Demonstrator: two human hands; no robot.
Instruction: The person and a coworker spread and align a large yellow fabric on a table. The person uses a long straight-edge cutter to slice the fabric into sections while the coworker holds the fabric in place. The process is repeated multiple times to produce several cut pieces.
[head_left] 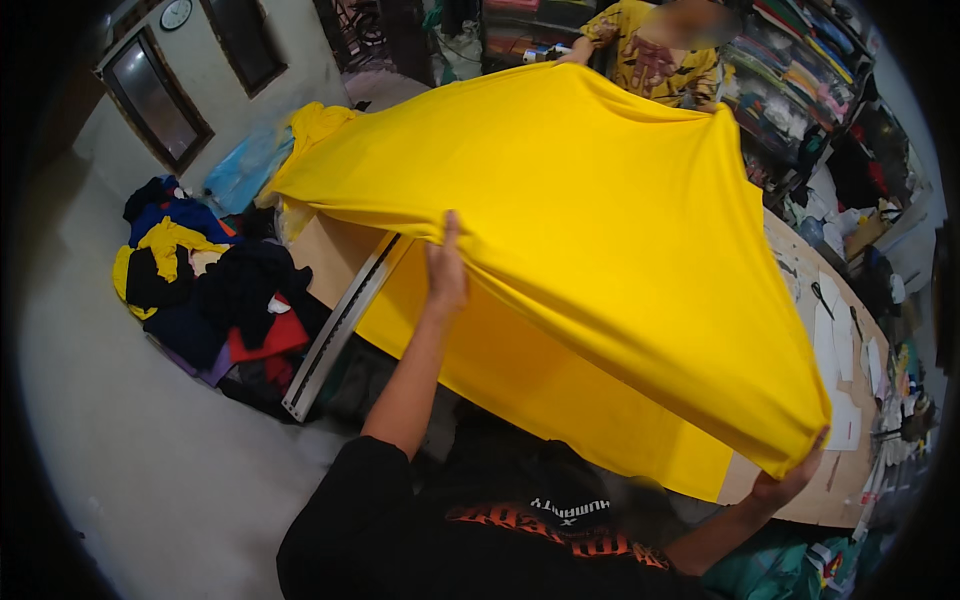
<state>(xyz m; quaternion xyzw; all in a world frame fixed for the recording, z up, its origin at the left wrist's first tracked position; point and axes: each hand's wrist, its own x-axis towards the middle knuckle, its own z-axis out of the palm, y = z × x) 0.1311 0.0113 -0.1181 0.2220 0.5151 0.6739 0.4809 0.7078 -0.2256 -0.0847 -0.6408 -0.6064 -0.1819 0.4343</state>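
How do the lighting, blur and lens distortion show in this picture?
All in the head view: fisheye bends the table outline and darkens the corners; the raised yellow cloth is bright, the lower yellow layer shaded; the co-worker's head is blurred.

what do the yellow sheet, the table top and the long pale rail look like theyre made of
Yellow sheet: soft cloth, probably knit, smooth and mostly matte; it sags and pulls into folds.
Table top: likely wood board, perhaps plywood, dull finish; its bare part is flat and tan.
Long pale rail: possibly metal, given its straight, stiff edges and greyish look, though plastic can't be ruled out.
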